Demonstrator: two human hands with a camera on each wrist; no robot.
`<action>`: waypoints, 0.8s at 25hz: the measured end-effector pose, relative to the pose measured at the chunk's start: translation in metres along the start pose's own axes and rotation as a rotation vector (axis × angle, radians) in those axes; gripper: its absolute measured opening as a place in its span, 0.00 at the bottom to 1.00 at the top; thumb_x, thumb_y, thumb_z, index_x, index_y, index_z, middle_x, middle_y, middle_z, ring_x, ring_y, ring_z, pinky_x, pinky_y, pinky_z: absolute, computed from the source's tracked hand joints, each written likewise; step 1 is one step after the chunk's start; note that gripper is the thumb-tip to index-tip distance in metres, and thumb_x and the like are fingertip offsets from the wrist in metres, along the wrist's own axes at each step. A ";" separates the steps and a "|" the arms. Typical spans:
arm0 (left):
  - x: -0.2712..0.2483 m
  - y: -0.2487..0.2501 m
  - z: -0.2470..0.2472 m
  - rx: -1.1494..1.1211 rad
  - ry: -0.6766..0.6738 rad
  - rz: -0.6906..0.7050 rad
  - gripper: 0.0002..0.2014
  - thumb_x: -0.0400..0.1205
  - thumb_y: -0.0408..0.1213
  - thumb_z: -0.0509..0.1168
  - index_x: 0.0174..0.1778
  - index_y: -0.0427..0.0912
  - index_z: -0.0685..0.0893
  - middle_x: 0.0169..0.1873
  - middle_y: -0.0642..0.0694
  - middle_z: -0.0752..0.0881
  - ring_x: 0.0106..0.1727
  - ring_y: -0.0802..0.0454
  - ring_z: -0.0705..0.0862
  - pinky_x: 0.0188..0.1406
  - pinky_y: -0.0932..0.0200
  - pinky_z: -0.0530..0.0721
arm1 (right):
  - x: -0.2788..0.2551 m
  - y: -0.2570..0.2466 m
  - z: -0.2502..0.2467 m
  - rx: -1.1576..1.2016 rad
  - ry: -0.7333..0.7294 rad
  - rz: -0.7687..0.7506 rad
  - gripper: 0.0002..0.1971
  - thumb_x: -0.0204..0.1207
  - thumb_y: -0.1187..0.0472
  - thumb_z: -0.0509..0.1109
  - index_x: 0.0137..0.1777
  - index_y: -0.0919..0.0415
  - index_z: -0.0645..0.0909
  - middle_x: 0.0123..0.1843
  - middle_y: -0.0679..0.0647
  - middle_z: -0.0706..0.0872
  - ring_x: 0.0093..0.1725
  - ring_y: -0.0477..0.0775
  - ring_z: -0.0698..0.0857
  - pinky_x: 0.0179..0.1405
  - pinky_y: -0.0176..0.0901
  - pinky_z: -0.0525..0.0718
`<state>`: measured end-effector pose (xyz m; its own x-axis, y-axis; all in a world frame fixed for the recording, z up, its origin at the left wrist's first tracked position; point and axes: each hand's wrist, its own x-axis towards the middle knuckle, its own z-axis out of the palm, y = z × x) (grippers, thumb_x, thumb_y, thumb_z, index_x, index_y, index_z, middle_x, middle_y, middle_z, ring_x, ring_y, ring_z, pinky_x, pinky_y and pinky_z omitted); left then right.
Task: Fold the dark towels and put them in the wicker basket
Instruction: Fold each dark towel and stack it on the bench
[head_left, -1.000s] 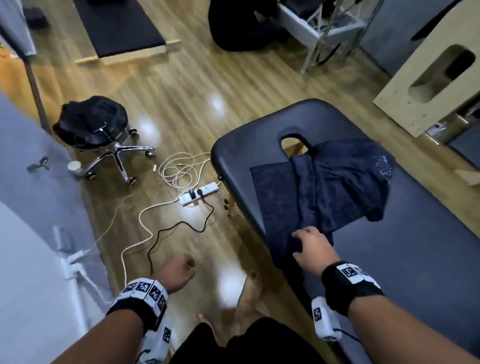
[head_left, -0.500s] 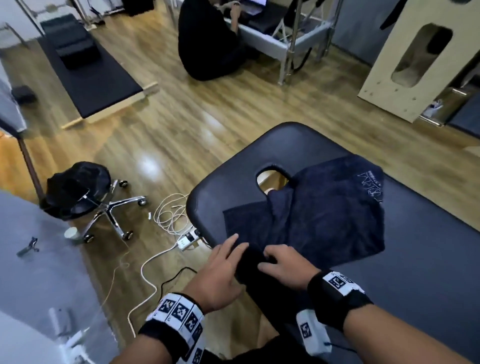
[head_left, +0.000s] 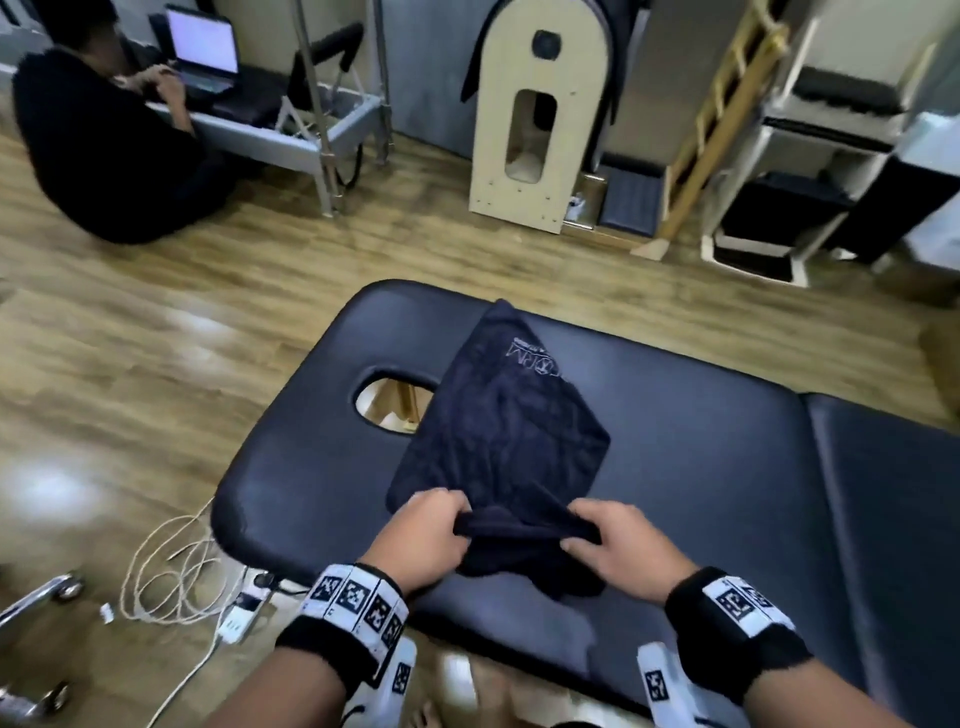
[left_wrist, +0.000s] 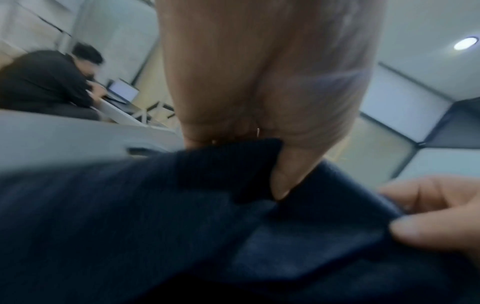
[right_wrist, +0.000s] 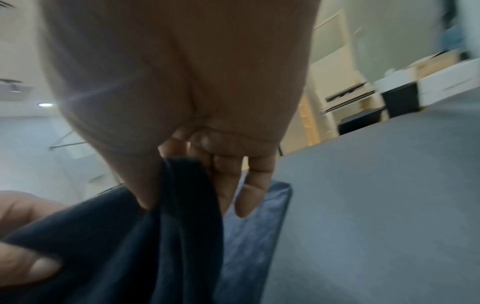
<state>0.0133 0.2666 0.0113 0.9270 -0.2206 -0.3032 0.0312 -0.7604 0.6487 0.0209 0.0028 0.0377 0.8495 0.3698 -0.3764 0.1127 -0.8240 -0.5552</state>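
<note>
the head view looks steeply down and forward from above both wrists, wide enough to take in the left hand (head_left: 421, 540), the right hand (head_left: 618, 551), the padded table (head_left: 701, 467) beyond the fingers and the floor and room behind. the left wrist view sits just behind its hand (left_wrist: 259, 82), facing out along the fingers, very near and blurred. the right wrist view does the same behind its own hand (right_wrist: 182, 82). all three share the dark towel (head_left: 498, 431) pinched at the fingertips; each wrist view also catches the opposite hand's fingers at its lower edge.
</note>
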 end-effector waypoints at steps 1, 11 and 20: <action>0.004 0.010 0.004 0.013 -0.010 0.052 0.07 0.74 0.34 0.65 0.44 0.50 0.80 0.45 0.52 0.83 0.53 0.50 0.83 0.54 0.53 0.82 | -0.012 0.008 0.000 -0.039 0.014 0.108 0.06 0.75 0.55 0.73 0.45 0.42 0.79 0.45 0.41 0.88 0.50 0.48 0.87 0.46 0.39 0.78; 0.009 0.087 0.049 0.330 -0.151 0.725 0.12 0.73 0.28 0.62 0.44 0.50 0.73 0.45 0.50 0.72 0.47 0.45 0.78 0.41 0.41 0.82 | -0.056 0.005 0.026 0.001 0.286 0.142 0.04 0.64 0.58 0.71 0.38 0.52 0.79 0.42 0.45 0.81 0.44 0.51 0.80 0.47 0.45 0.79; 0.023 0.112 0.031 0.199 -0.191 0.496 0.19 0.73 0.42 0.76 0.34 0.53 0.68 0.32 0.57 0.78 0.36 0.60 0.77 0.40 0.55 0.79 | -0.087 0.061 -0.019 -0.034 0.158 0.129 0.15 0.65 0.60 0.67 0.49 0.41 0.81 0.34 0.45 0.83 0.42 0.52 0.83 0.45 0.43 0.82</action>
<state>0.0262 0.1573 0.0552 0.7282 -0.6732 -0.1284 -0.4789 -0.6339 0.6073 -0.0362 -0.0880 0.0506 0.9281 0.1902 -0.3200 0.0127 -0.8753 -0.4835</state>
